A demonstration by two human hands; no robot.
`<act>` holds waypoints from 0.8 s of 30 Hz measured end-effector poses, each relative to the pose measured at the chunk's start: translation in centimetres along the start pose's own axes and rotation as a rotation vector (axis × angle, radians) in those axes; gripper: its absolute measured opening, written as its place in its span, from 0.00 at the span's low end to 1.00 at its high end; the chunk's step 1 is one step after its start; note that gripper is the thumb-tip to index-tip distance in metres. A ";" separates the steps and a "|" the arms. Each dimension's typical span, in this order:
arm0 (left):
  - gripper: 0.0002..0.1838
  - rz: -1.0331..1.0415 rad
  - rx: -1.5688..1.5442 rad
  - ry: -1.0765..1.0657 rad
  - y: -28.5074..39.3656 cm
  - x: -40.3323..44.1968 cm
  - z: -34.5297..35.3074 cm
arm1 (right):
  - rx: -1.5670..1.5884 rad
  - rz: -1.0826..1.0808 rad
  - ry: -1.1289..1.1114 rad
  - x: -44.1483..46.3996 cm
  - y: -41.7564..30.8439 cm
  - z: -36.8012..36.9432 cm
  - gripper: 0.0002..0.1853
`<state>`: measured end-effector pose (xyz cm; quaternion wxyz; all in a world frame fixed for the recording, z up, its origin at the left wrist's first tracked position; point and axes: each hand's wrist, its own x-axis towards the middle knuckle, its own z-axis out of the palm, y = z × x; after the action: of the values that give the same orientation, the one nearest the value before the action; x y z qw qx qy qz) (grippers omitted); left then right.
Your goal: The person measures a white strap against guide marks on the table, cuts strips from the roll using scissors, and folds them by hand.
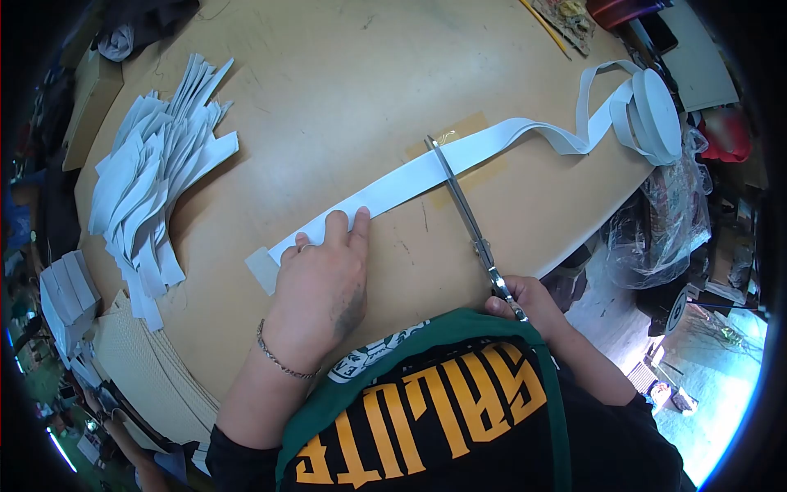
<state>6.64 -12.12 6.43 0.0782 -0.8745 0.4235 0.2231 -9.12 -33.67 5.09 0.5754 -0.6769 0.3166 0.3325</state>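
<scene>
A long white band [402, 187], which looks like elastic or webbing, runs diagonally across the table from a roll [661, 115] at the right. My left hand [324, 275] lies on the band's near-left end, fingers spread and pressing it to the tabletop. My right hand [531, 302] grips the handles of metal scissors [465, 209] near the table's front edge. The scissor blades lie across the band, their tips reaching past its far edge. The exact gap between the blades is hard to make out.
A heap of cut white strips [156, 180] lies at the left of the table [328, 98]. Tape [484, 176] is stuck under the band. A yellow pencil [548, 31] sits at the back right, and clear plastic wrap [660, 225] hangs at the right edge.
</scene>
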 end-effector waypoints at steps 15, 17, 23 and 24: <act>0.37 -0.003 0.016 -0.017 0.1 0.2 0.2 | 0.068 0.061 0.109 0.9 0.8 0.7 0.25; 0.37 -0.008 0.025 -0.032 0.1 0.2 0.1 | 0.048 0.124 0.065 0.8 0.4 0.3 0.23; 0.37 -0.020 0.012 -0.031 0.4 0.2 -0.2 | 0.173 -0.180 -0.238 -0.6 2.1 -3.8 0.23; 0.38 -0.027 0.012 -0.041 0.4 0.2 -0.2 | 0.189 -0.262 -0.305 -0.9 2.4 -4.9 0.24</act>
<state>6.48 -12.63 6.57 0.0948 -0.8750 0.4113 0.2372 -11.22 -38.78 5.02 0.7158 -0.5972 0.1648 0.3224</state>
